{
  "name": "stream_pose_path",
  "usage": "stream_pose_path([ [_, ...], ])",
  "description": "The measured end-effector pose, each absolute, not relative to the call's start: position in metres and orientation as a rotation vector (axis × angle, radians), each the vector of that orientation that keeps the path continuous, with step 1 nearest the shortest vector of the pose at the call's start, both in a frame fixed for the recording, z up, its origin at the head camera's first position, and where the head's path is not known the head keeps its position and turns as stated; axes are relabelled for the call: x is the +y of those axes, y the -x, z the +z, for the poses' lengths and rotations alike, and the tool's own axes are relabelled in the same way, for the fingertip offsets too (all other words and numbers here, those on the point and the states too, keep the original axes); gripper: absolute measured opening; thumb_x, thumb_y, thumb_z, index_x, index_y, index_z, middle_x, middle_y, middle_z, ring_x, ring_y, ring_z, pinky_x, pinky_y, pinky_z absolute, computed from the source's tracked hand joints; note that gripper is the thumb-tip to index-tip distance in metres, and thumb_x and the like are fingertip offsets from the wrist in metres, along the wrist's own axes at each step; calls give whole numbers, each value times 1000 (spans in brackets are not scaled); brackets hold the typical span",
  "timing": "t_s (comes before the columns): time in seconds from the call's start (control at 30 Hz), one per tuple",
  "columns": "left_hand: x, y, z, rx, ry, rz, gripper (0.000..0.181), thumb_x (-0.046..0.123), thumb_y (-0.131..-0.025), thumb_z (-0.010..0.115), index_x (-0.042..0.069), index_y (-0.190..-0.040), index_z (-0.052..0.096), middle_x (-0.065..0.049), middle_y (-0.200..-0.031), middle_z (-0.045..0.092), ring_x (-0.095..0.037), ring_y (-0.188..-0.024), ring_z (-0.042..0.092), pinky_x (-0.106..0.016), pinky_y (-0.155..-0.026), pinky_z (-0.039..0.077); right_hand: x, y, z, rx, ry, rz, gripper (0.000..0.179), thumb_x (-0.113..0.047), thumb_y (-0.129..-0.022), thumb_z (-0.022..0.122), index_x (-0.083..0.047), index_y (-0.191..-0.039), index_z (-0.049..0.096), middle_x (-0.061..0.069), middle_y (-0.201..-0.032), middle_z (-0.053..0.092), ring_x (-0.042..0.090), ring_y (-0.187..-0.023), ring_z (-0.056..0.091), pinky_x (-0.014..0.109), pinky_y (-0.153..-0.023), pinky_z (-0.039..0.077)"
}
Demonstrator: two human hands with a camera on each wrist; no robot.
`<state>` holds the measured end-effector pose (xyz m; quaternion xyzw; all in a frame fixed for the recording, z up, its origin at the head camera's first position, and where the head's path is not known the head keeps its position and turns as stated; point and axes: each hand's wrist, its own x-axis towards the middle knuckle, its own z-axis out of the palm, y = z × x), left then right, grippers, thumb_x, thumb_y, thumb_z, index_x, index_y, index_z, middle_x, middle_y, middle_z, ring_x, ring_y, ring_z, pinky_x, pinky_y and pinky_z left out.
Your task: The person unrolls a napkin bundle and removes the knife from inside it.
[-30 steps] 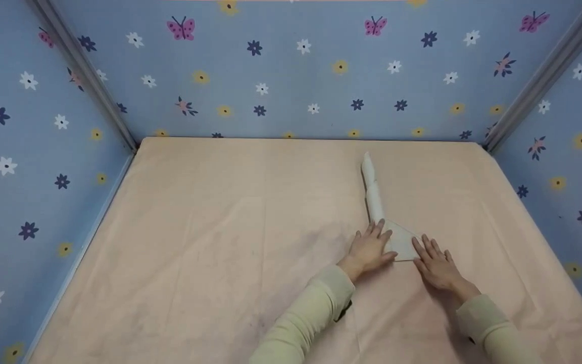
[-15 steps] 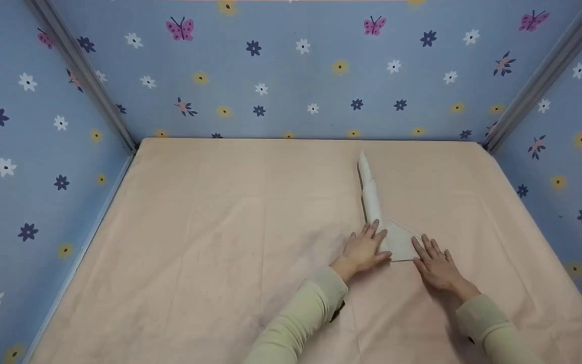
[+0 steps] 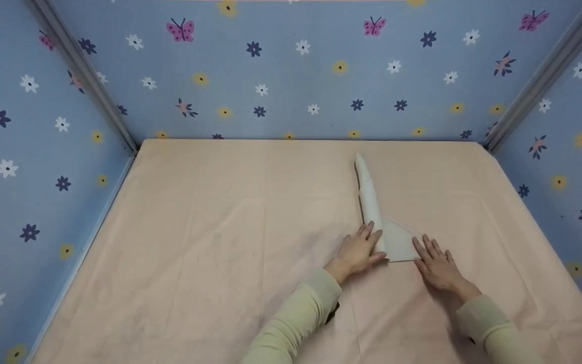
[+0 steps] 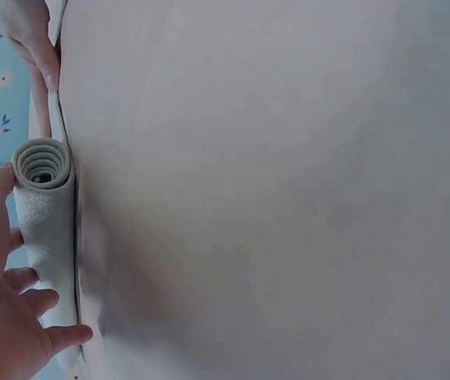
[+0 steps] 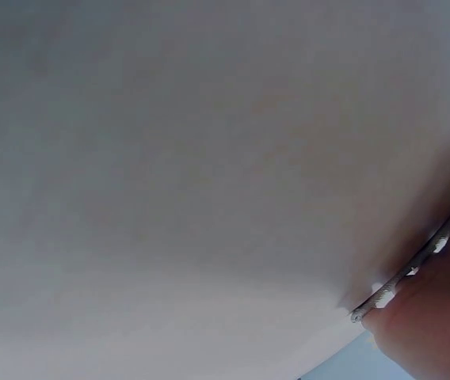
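Observation:
A pale grey-green towel (image 3: 370,199) lies partly rolled on the right half of the table, the roll pointing away from me. Spiral layers show at its near end in the left wrist view, where the towel (image 4: 47,226) looks fuzzy. My left hand (image 3: 355,253) rests on the near part of the roll with fingers spread. To the right, a flat pointed part of the towel lies between my hands. My right hand (image 3: 437,265) presses that flat part's right end, fingers extended. In the right wrist view the right hand (image 5: 439,317) covers most of the towel's thin edge (image 5: 415,265).
A wrinkled peach cloth (image 3: 195,227) covers the table. Blue walls (image 3: 291,65) with flowers and butterflies enclose the back and both sides. Grey posts (image 3: 89,76) stand at the two rear corners.
My left hand and the roll have shifted a little to the left, and more flat towel shows between the hands. The right hand has stayed in place.

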<state>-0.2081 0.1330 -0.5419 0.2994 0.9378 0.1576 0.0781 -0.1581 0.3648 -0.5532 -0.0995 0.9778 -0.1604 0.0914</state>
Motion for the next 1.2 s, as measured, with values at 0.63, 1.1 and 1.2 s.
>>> stream_pose_path([
  [0.63,118,209,-543,2800,-917,503,60,52,-89,37,23,-140,27,-3,-145,21,-20,-131,20,-43,-98,32,366,158,-553,2885,272,-488,54,-29,-97,30,0,-140,17,26,-143,5,42,-130,2,61,-98,0],
  [1.1,120,210,-536,2814,-925,401,60,51,-88,40,20,-139,31,-4,-144,23,-20,-131,21,-43,-98,33,366,159,-553,2889,283,-472,54,-30,-97,30,0,-140,17,25,-143,6,43,-129,4,62,-98,1],
  [1.2,122,210,-534,2811,-923,379,61,52,-88,39,19,-139,31,-4,-144,23,-19,-131,21,-42,-99,32,366,159,-553,2898,280,-463,54,-30,-97,31,0,-140,18,25,-143,7,43,-129,5,63,-98,2],
])
